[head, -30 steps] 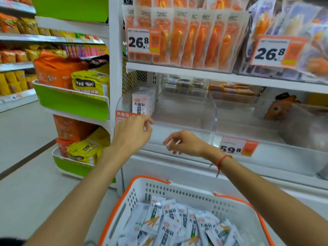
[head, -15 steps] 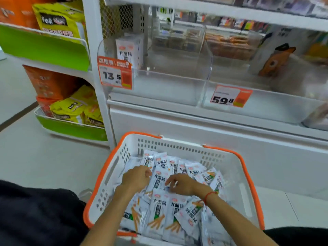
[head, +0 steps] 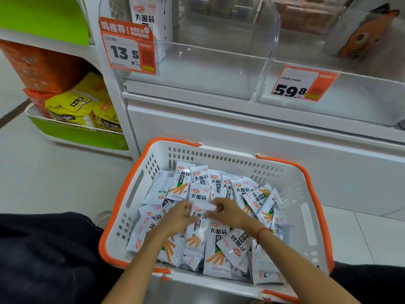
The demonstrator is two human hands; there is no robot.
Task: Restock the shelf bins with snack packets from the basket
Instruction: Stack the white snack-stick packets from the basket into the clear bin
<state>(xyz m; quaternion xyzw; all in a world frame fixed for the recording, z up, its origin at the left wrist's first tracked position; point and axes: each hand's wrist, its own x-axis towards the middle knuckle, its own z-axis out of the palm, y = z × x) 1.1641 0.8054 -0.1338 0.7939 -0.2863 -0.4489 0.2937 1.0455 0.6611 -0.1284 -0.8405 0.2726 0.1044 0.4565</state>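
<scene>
Shelving is standing ahead of my hands. Both my left hand point(head: 177, 218) and right hand point(head: 228, 212) are pinching one snack packet point(head: 198, 224) in the basket point(head: 221, 157). Next I'm probably lifting it to the clear bin point(head: 208, 71) above.

Basket point(head: 140, 187) on floor before shelf unit, filled with snack packets point(head: 217, 244). Left hand point(head: 177, 218) and right hand point(head: 228, 212) in basket atop pile, one packet point(head: 200, 218) between them. Shelf bins point(head: 208, 69) above, behind basket; price tag point(head: 128, 46) on left bin front.

One basket point(head: 291, 185) is seen, heaped with more snack packets point(head: 219, 244) than can be counted; two clear bins point(head: 208, 71), two price tags point(head: 129, 47) and two hands point(head: 177, 218) are shown
</scene>
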